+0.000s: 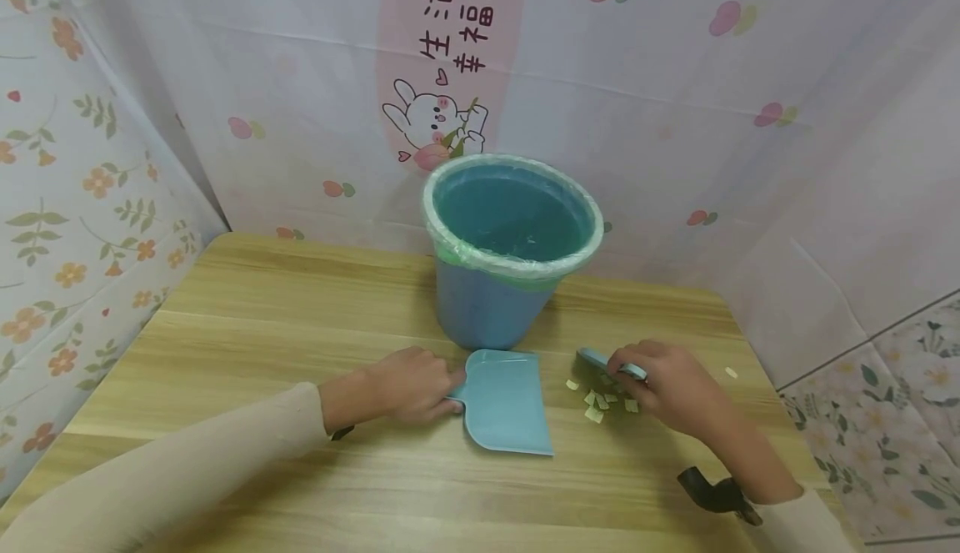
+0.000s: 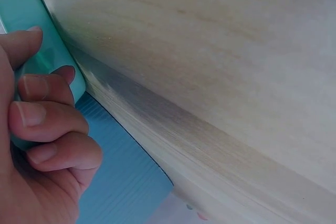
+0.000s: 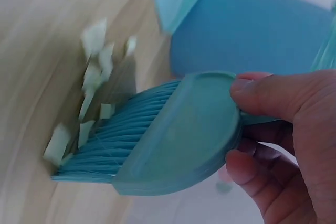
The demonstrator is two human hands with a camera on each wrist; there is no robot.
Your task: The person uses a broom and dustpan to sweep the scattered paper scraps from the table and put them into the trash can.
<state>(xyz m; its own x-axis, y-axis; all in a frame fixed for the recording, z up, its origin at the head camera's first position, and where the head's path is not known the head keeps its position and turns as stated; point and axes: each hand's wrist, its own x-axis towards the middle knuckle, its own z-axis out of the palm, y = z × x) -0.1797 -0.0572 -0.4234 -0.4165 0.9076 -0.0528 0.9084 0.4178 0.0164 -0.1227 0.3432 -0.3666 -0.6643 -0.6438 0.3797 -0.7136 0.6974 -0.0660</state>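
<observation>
On a wood-grain table [image 1: 285,311], one light-blue dustpan [image 1: 506,403], lying flat near the middle, its straight open edge turned toward the right-hand side. Handle grasped by the person's left hand [image 1: 422,386], fingers curled round it.

One blue-green hand brush [image 3: 173,135], a half-round head with long bristles, held to the right of the dustpan. Gripped at its handle end by the right hand [image 1: 675,386], thumb on one face, fingers bent behind. The bristle ends reach in among the scraps.

Paper-like scraps [image 3: 94,38], small, pale yellowish, several, loosely clustered on the tabletop between dustpan and right hand, some overlapping. One separate scrap [image 1: 731,372] well apart, toward the table's right edge.

One blue bin [image 1: 480,303], upright, directly behind the dustpan; whether the two touch cannot be told. Clear liner [image 1: 540,268] folded over its rim.

Worn by the person: beige sleeves [image 1: 217,453] on both arms; a dark strap [image 1: 705,490] at the right wrist.

Behind the table, one white cloth [image 1: 637,77] printed with small fruit-like motifs, Chinese characters and a rabbit [image 1: 427,123]. At left, one flower-patterned cloth [image 1: 45,286], orange blossoms with green leaves.
</observation>
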